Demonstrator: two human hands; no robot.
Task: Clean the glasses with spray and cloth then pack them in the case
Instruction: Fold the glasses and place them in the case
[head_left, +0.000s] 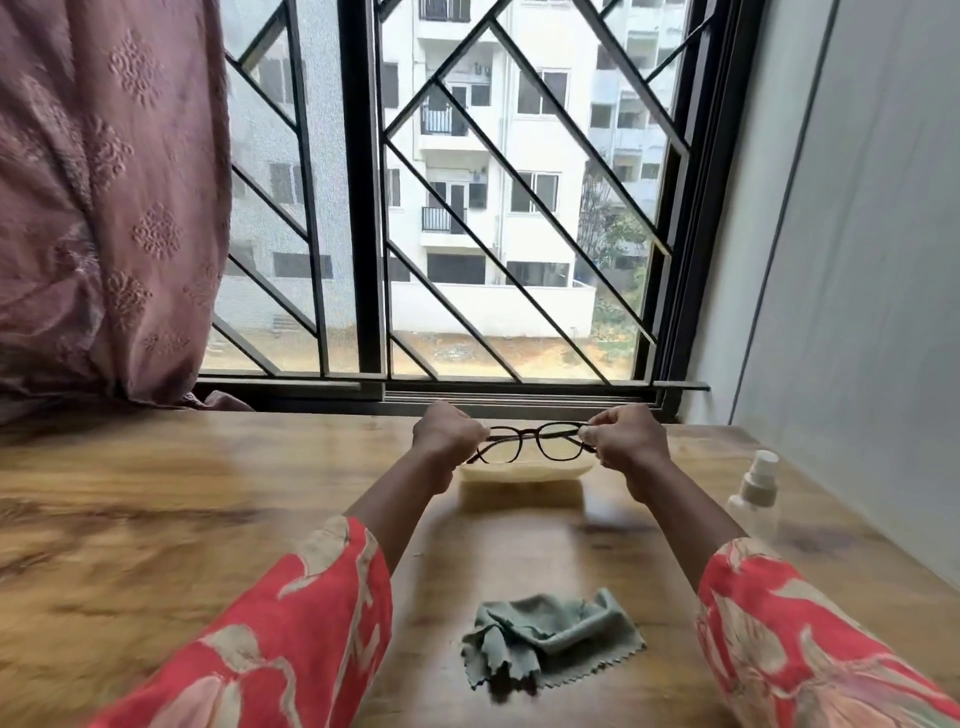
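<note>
Dark-framed glasses (530, 442) are held up in the air between both hands, lenses facing away from me. My left hand (448, 434) pinches the left end of the frame and my right hand (626, 436) pinches the right end. Just below and behind them a cream-coloured case (524, 474) lies on the wooden table (156, 509), partly hidden by the glasses. A crumpled green cloth (550, 639) lies on the table near me, between my forearms. A small clear spray bottle (756, 493) with a white cap stands upright to the right of my right arm.
A barred window (493, 208) runs along the table's far edge. A pink curtain (104, 197) hangs at the left and a white wall (857, 260) closes the right side. My red patterned sleeves (270, 639) fill the lower corners.
</note>
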